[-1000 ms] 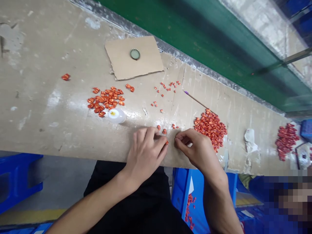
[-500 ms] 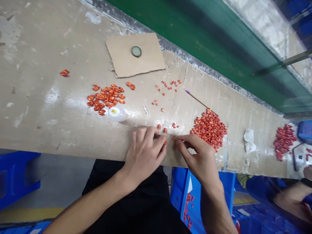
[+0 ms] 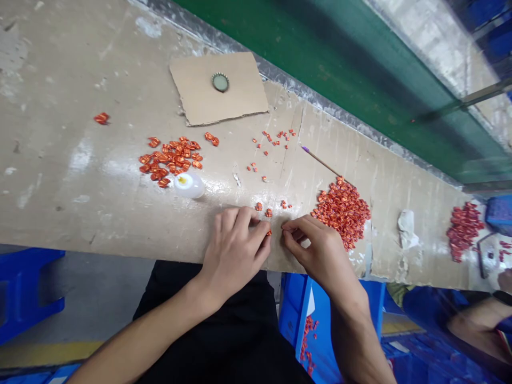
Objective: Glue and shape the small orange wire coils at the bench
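Observation:
My left hand (image 3: 236,250) rests near the table's front edge, thumb and forefinger closed on a small shiny orange-red piece (image 3: 269,232). Just to its right, my right hand (image 3: 318,245) is pinched close to the tabletop; whatever its fingertips hold is hidden. Beyond the left fingertips lie two loose orange-red pieces, the nearer one (image 3: 268,212) almost touching the hand. A tiny orange-red cluster (image 3: 284,204) lies a little farther right. Beside my right hand is a large heap of small orange-red pieces (image 3: 344,210).
A white plastic bottle (image 3: 191,185) stands by a pile of larger orange-red pieces (image 3: 170,157). Behind are cardboard (image 3: 240,101) with a bottle cap (image 3: 220,81), scattered bits (image 3: 276,142) and a purple-tipped stick (image 3: 320,160). A co-worker's arm (image 3: 480,314) shows at right; a blue bin (image 3: 296,304) stands below.
My right hand has moved slightly left, and its fingertips now cover the spot where a tiny orange-red bit showed. The left hand keeps its pinch; the whole view has shifted slightly.

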{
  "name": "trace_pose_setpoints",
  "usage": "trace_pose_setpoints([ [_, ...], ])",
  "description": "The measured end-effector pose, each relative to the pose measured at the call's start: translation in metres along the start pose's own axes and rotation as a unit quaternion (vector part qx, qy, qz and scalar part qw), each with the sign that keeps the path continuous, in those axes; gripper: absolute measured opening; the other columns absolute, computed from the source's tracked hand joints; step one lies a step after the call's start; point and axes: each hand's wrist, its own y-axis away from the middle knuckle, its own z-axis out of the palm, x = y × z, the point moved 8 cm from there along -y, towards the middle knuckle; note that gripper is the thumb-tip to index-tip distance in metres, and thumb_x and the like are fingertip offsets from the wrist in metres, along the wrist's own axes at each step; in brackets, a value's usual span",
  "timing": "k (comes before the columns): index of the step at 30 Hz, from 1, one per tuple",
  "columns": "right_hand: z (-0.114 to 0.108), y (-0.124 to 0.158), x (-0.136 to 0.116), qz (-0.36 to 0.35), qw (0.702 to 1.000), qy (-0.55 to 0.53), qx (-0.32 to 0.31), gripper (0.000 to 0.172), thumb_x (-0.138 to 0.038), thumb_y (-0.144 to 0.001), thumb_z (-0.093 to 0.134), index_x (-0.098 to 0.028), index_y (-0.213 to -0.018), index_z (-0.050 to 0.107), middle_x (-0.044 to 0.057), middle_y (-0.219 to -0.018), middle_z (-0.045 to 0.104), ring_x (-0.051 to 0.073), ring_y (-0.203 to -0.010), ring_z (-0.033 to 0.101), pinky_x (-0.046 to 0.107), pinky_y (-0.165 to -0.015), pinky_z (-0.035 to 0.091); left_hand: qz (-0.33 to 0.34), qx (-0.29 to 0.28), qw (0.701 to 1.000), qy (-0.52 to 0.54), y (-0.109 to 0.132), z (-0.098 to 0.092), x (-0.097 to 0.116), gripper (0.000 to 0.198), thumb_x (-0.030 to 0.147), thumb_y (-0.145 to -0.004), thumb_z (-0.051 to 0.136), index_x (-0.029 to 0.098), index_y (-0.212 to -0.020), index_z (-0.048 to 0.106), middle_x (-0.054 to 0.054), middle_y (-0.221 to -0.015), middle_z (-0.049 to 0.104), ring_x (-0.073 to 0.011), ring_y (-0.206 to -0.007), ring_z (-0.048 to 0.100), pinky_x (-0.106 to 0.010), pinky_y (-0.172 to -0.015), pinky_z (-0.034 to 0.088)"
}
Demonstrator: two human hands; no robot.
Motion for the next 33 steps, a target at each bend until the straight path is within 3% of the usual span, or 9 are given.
trace_pose_setpoints([
  [7, 0.004, 0.004, -0.002, -0.006, 1.0, -0.001, 0.014, 0.02, -0.017, -0.108, 0.065, -0.024, -0.122, 0.077, 0.005, -0.101, 0.075, 0.02, -0.085, 0.075, 0.033, -0.079, 0.059, 0.01, 0.002, 1.0, 0.0, 0.0, 0.0, 0.001, 0.005, 0.025, -0.107, 0.07, 0.025, -0.112, 0.072, -0.011, -0.117, 0.07, -0.033, -0.11, 0.06, -0.05, -0.09, 0.05],
  [14, 0.004, 0.004, 0.001, 0.008, 0.999, -0.022, 0.029, 0.011, -0.019, -0.106, 0.068, -0.023, -0.112, 0.076, 0.003, -0.095, 0.075, 0.019, -0.082, 0.074, 0.031, -0.077, 0.058, 0.006, 0.003, 1.0, -0.005, 0.0, -0.001, 0.0, 0.004, 0.026, -0.108, 0.069, 0.026, -0.111, 0.071, -0.01, -0.119, 0.071, -0.0321, -0.11, 0.06, -0.05, -0.09, 0.05],
  [17, -0.007, 0.007, 0.009, 0.054, 0.994, -0.074, 0.064, 0.012, -0.029, -0.108, 0.072, -0.025, -0.117, 0.078, 0.001, -0.09, 0.078, 0.017, -0.074, 0.073, 0.03, -0.07, 0.057, 0.007, 0.003, 1.0, 0.0, 0.0, -0.001, 0.0, 0.004, 0.026, -0.108, 0.068, 0.027, -0.11, 0.071, -0.01, -0.117, 0.071, -0.032, -0.11, 0.06, -0.049, -0.09, 0.049],
  [21, -0.015, 0.01, 0.022, 0.113, 0.971, -0.192, 0.085, 0.026, -0.047, -0.11, 0.075, -0.022, -0.113, 0.081, 0.001, -0.079, 0.075, 0.016, -0.063, 0.067, 0.029, -0.059, 0.053, 0.006, 0.001, 1.0, 0.008, 0.001, 0.001, 0.0, 0.004, 0.027, -0.108, 0.068, 0.027, -0.11, 0.072, -0.01, -0.117, 0.072, -0.0325, -0.11, 0.06, -0.048, -0.088, 0.047],
  [27, 0.017, 0.012, 0.022, 0.157, 0.903, -0.399, -0.008, 0.044, -0.06, -0.1, 0.085, -0.021, -0.083, 0.074, -0.002, -0.064, 0.067, 0.012, -0.048, 0.055, 0.026, -0.05, 0.044, 0.014, 0.009, 0.996, 0.084, 0.0, -0.008, -0.002, 0.012, 0.028, -0.105, 0.074, 0.028, -0.117, 0.073, -0.008, -0.117, 0.075, -0.0314, -0.111, 0.063, -0.05, -0.092, 0.05],
  [30, 0.046, 0.02, 0.008, 0.153, 0.82, -0.543, -0.099, 0.056, -0.067, -0.097, 0.086, -0.022, -0.071, 0.066, -0.005, -0.053, 0.058, 0.007, -0.036, 0.04, 0.022, -0.042, 0.032, 0.022, 0.012, 0.975, 0.222, 0.0, -0.025, 0.0, 0.011, 0.026, -0.108, 0.072, 0.031, -0.118, 0.072, -0.002, -0.111, 0.077, -0.0255, -0.105, 0.066, -0.05, -0.095, 0.054],
  [33, 0.074, 0.034, -0.004, 0.161, 0.742, -0.626, -0.177, 0.065, -0.079, -0.091, 0.084, -0.023, -0.066, 0.062, -0.005, -0.046, 0.049, 0.007, -0.031, 0.034, 0.022, -0.037, 0.027, 0.016, 0.004, 0.928, 0.373, 0.002, -0.039, 0.007, 0.015, 0.022, -0.109, 0.072, 0.032, -0.12, 0.07, 0.004, -0.101, 0.078, -0.0191, -0.097, 0.072, -0.046, -0.093, 0.059],
])
